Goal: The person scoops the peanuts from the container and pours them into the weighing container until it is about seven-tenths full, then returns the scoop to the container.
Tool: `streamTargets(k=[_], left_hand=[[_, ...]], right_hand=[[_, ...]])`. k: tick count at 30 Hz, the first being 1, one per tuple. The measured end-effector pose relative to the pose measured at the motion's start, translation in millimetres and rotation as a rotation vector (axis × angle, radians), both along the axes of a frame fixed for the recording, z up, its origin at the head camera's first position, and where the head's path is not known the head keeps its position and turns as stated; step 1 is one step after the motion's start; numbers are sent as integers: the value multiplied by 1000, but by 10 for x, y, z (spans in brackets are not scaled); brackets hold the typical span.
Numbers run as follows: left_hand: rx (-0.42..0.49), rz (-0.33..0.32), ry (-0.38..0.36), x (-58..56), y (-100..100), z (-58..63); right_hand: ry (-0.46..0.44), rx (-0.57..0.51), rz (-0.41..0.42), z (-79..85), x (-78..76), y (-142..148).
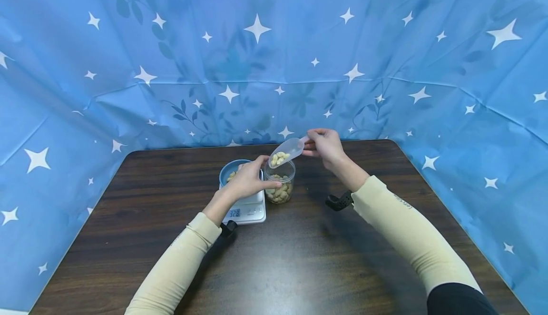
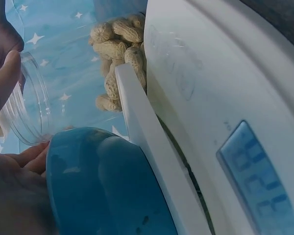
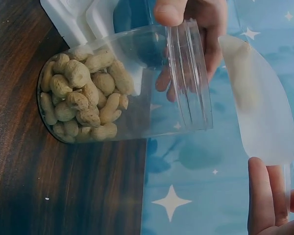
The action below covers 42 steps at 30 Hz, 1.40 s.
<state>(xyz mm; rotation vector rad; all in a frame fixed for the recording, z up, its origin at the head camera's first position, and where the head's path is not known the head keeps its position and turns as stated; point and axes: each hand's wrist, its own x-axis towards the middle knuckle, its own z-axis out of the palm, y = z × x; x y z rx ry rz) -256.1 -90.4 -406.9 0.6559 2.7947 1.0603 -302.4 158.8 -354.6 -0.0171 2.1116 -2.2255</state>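
A clear plastic jar (image 3: 137,117) stands upright on the table, its lower part filled with unshelled peanuts (image 3: 83,93). My left hand (image 1: 246,180) grips it near the rim, thumb on the near side and fingers behind. Above the jar's mouth, my right hand (image 1: 326,146) holds a translucent scoop (image 1: 294,146) by its handle. Several peanuts lie in the scoop, which tilts down to the left with its tip over the opening. Left of the jar, a blue bowl (image 2: 103,171) with peanuts inside sits on a white kitchen scale (image 1: 253,216), partly hidden by my left hand.
The scale's display (image 1: 234,213) appears to read 328. Everything stands on a dark wooden table (image 1: 295,267), near its far edge. Behind it hangs a blue cloth (image 1: 299,58) with white stars.
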Motion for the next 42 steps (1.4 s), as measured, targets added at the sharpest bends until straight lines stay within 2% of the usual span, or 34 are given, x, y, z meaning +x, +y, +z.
streamTargets(k=[9, 14, 20, 27, 32, 35, 42], left_hand=[[27, 3, 82, 45, -54, -16], [8, 31, 97, 50, -239, 10], [-51, 72, 17, 55, -531, 60], [-107, 81, -54, 57, -773, 90], [-147, 74, -136, 50, -874, 64], [-140, 64, -169, 43, -909, 52], [-109, 54, -181, 28, -920, 36]], right_hand=[[4, -15, 2, -5, 2, 6], [-6, -27, 0, -21, -5, -23], [-2, -37, 0, -50, -8, -88], [-3, -42, 17, -59, -20, -161], [-15, -48, 16, -64, -38, -232], [-18, -44, 14, -66, -45, -296], [21, -24, -12, -70, -37, -485]])
